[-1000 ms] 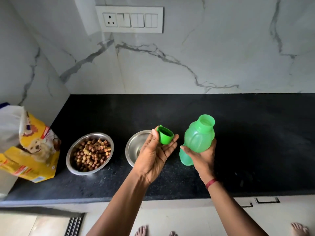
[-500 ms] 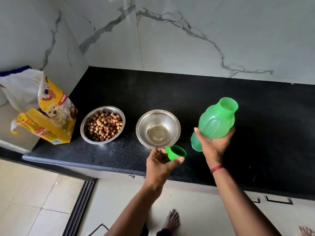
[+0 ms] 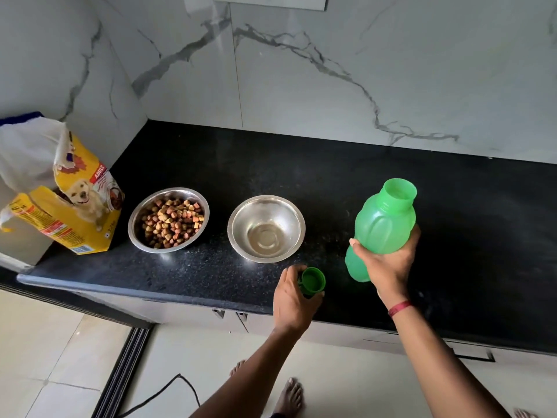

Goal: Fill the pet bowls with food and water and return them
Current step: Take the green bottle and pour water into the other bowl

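fingers (image 3: 415, 236) and thumb of my right hand (image 3: 388, 267) curl round the lower half of the green bottle (image 3: 382, 224), gripping it above the black counter (image 3: 301, 176), tilted so its uncapped mouth leans up and to the right. my left hand (image 3: 294, 300) holds the green cap (image 3: 313, 280), fingers wrapped about its side, hollow facing up, low over the counter near its front edge and just left of the bottle's base. just behind that hand the right steel bowl (image 3: 241, 229) sits upright on the counter; i see bare shiny metal inside, and whether a little water lies at the bottom i cannot tell. left of it, apart, the left steel bowl (image 3: 135, 227) is filled with brown kibble (image 3: 171, 226). beside that bowl, at the counter's left end, a yellow pet food bag (image 3: 81, 218) stands with its top open. a red thread (image 3: 399, 308) circles my right wrist. a white marble wall (image 3: 331, 70) runs behind the counter.
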